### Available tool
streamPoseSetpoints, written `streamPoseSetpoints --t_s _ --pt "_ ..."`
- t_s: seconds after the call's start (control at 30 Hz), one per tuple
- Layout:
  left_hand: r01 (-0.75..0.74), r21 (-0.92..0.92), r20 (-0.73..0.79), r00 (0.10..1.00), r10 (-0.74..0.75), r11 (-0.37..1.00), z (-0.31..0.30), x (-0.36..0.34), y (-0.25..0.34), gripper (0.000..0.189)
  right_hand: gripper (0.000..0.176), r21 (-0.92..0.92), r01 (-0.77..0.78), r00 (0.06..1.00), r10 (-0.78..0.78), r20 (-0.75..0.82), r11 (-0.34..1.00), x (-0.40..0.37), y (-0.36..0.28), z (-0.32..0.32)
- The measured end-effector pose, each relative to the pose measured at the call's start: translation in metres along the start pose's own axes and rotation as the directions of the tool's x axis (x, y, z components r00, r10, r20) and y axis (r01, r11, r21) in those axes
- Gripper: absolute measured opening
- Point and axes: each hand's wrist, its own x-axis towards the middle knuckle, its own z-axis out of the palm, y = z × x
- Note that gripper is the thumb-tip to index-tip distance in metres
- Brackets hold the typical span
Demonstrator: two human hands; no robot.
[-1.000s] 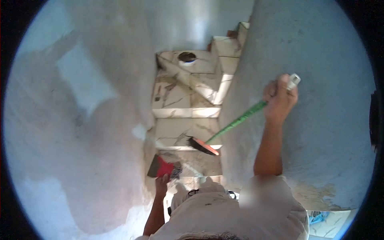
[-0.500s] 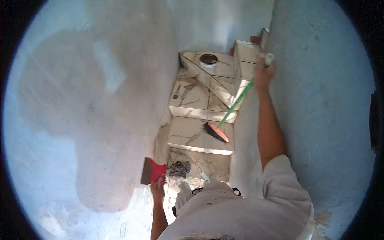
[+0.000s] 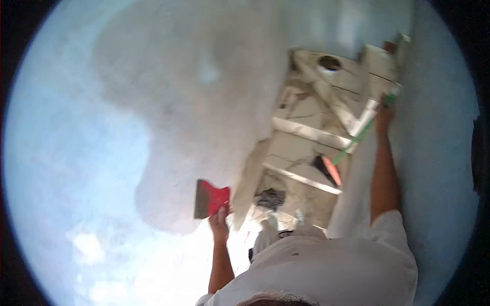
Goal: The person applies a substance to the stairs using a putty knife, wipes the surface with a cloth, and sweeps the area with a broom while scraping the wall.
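A wide scraper with a dark blade and a red handle [image 3: 219,196] is held in my left hand [image 3: 219,224], fingers closed on the grip. Its blade points left, in front of the left wall. On the right, my outstretched right hand [image 3: 385,116] is wrapped round the upper part of a broom's green handle [image 3: 360,136]. The handle slants down to the broom head [image 3: 327,170], dark bristles and orange body, which rests on a marbled stair step. A crumpled dark cloth [image 3: 270,198] lies on a lower step, near my feet.
Tiled stairs [image 3: 301,148] rise ahead between two walls. A round container with a dark opening [image 3: 329,63] stands on an upper step, and a small tool [image 3: 285,99] lies lower down. A large grey patch [image 3: 189,132] covers part of the bluish left wall [image 3: 87,163].
My view has turned left, so the stairs appear tilted and further right. My left hand still holds the scraper and my right hand still has the broom handle.
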Motion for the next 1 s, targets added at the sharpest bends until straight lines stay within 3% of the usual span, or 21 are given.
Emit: streamPoseSetpoints --t_s 0.03,0.07,0.1,0.13,0.2,0.23,0.27,0.3,0.33,0.37,0.4,0.43,0.47,0.5,0.53,0.6,0.63,0.7,0.73,0.8,1.0 --pt "-0.015 0.066 0.011 1.000 0.014 0.998 -0.006 -0.005 0.005 0.026 0.033 0.125 0.079 0.997 -0.077 -0.022 0.989 -0.006 0.013 0.004" --pt "-0.074 0.090 -0.004 0.997 0.075 0.993 -0.005 -0.006 0.013 0.027 0.036 -0.175 0.621 0.763 -0.640 -0.088 0.764 0.005 0.061 0.011" --pt "-0.132 0.129 -0.035 0.990 0.138 0.983 0.001 -0.005 0.012 0.027 0.038 0.037 0.338 0.939 -0.334 -0.084 0.940 -0.012 0.053 0.015" --pt "-0.182 0.178 -0.051 0.980 0.194 0.967 0.008 -0.004 0.015 0.027 0.040 0.213 -0.019 1.000 0.018 0.003 0.977 -0.023 0.044 0.008" --pt "-0.147 0.209 -0.100 0.980 0.170 0.967 0.006 -0.002 0.014 0.026 0.045 0.033 -0.146 0.976 0.139 0.167 0.989 -0.021 0.074 0.006" --pt "-0.148 0.198 -0.138 0.974 0.177 0.969 0.010 -0.001 0.011 0.026 0.046 0.042 0.109 0.987 -0.113 0.111 0.993 -0.003 0.135 0.015" --pt "-0.180 0.033 -0.210 0.960 0.183 0.983 0.012 0.000 0.006 0.026 0.047 0.067 0.377 0.924 -0.380 0.044 0.924 0.022 0.177 0.033" --pt "-0.156 0.096 -0.201 0.964 0.173 0.983 0.008 0.006 -0.007 0.026 0.047 0.335 -0.323 0.944 0.279 0.175 0.885 -0.028 0.046 0.031" --pt "-0.134 0.157 -0.196 0.967 0.164 0.978 0.002 0.008 -0.013 0.026 0.046 0.317 -0.265 0.958 0.211 0.194 0.911 -0.011 0.071 0.044" --pt "-0.124 0.120 -0.283 0.947 0.154 0.985 0.001 0.010 -0.014 0.026 0.046 0.059 0.243 0.951 -0.250 0.183 0.968 0.004 0.100 0.048" --pt "-0.102 0.159 -0.252 0.958 0.140 0.982 -0.006 0.013 -0.021 0.025 0.050 0.099 0.406 0.877 -0.418 0.239 0.909 0.021 0.108 0.056" --pt "-0.088 0.213 -0.222 0.966 0.136 0.973 -0.013 0.008 -0.031 0.024 0.052 0.355 -0.039 0.930 -0.096 0.355 0.934 -0.026 0.012 0.049" --pt "-0.051 0.196 -0.248 0.964 0.099 0.979 -0.010 0.005 -0.050 0.023 0.052 0.394 -0.037 0.899 -0.141 0.414 0.918 -0.044 -0.037 0.051" --pt "-0.037 0.056 -0.305 0.951 0.053 0.998 0.001 -0.003 -0.055 0.024 0.051 0.346 -0.104 0.912 -0.049 0.407 0.932 -0.063 -0.062 0.054" --pt "-0.051 0.094 -0.337 0.938 0.080 0.994 0.007 -0.009 -0.073 0.023 0.054 0.289 -0.182 0.911 0.050 0.409 0.940 -0.086 -0.082 0.070" --pt "-0.033 -0.050 -0.376 0.927 0.012 0.998 0.024 -0.019 -0.088 0.020 0.049 0.311 -0.187 0.757 -0.065 0.650 0.932 -0.126 -0.133 0.082" --pt "-0.060 -0.018 -0.349 0.936 0.050 0.998 0.027 -0.025 -0.083 0.020 0.046 0.333 -0.196 0.633 -0.140 0.761 0.922 -0.140 -0.143 0.088" --pt "-0.067 0.088 -0.385 0.918 0.096 0.994 0.028 -0.039 -0.064 0.018 0.043 0.399 -0.303 0.533 -0.193 0.824 0.866 -0.177 -0.136 0.119" --pt "-0.076 0.120 -0.400 0.909 0.119 0.990 0.029 -0.045 -0.076 0.018 0.042 0.453 -0.405 0.459 -0.251 0.852 0.794 -0.200 -0.130 0.134" --pt "-0.116 0.103 -0.444 0.883 0.150 0.988 0.014 -0.063 -0.080 0.019 0.038 0.405 -0.465 0.452 -0.183 0.873 0.787 -0.268 -0.140 0.141" --pt "-0.106 0.032 -0.725 0.682 0.096 0.994 -0.021 -0.095 -0.062 0.023 0.023 0.413 -0.628 -0.042 -0.558 0.829 0.660 -0.432 -0.166 0.154"
